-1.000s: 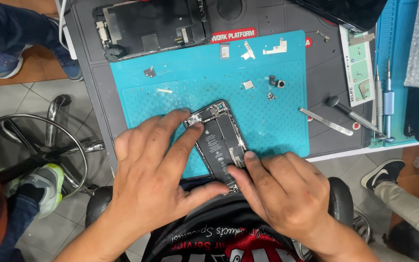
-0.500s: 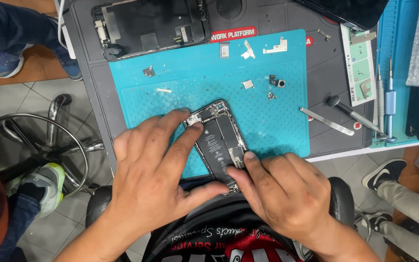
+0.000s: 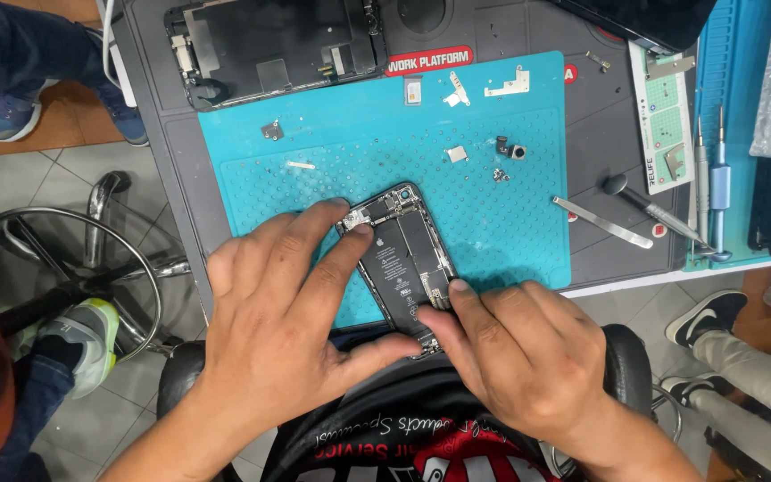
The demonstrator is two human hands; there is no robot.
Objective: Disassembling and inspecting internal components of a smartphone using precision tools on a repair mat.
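We saw the teal mat (image 3: 493,223) as matt, rubbery stuff, studded all over with small bumps. The opened phone (image 3: 403,259) showed a matt black battery and glinting metal parts. At three o'clock the tweezers (image 3: 601,222) lay in brushed, shiny metal on the smooth dark grey bench (image 3: 600,116).

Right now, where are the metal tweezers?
In the head view, the metal tweezers lie on the dark mat just past the teal mat's right edge, beside a black-handled tool, beyond the right hand.
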